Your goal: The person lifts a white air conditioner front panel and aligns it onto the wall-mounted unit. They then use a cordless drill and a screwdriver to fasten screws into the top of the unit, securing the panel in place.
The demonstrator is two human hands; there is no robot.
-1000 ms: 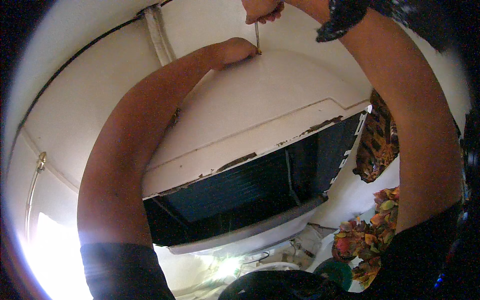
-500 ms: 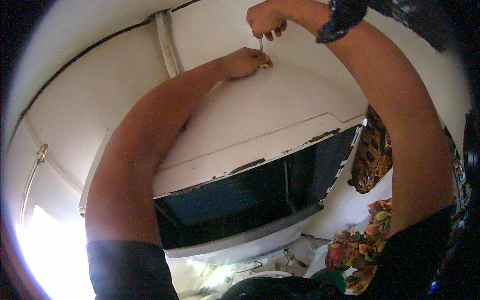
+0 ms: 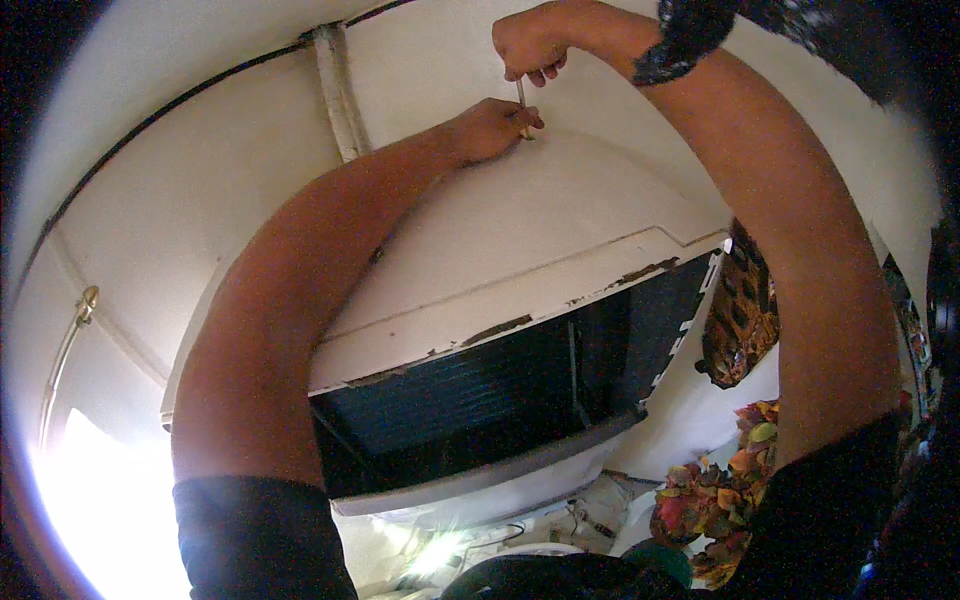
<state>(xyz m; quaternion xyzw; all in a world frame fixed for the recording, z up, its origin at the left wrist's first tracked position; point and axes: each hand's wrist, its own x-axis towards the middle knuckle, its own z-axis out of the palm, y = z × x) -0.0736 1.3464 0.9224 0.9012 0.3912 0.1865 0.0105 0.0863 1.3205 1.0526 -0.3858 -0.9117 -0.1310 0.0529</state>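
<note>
High in the head view, my right hand (image 3: 528, 42) is closed in a fist. A thin metal shaft (image 3: 521, 92), which looks like a screwdriver's, points down from it; its handle is hidden in the fist. Just below, my left hand (image 3: 488, 130) pinches the lower end of that shaft with thumb and fingertips. A small pale yellowish piece (image 3: 527, 134) shows under those fingertips, against the white surface; I cannot make out what it is. Beneath both hands spreads a white casing (image 3: 520, 225), like an air conditioner's, with chipped, dirty edges.
A dark finned opening (image 3: 450, 400) lies below the casing's edge, over a pale curved lip (image 3: 500, 490). At right are a brown patterned object (image 3: 740, 320) and red-orange leaves (image 3: 715, 500). A white strip (image 3: 340, 95) and a metal pipe (image 3: 65, 350) stand at left.
My left fingertips have shifted slightly up along the shaft, so more of the pale piece's lower end shows. My right fist has barely moved and keeps its grip.
</note>
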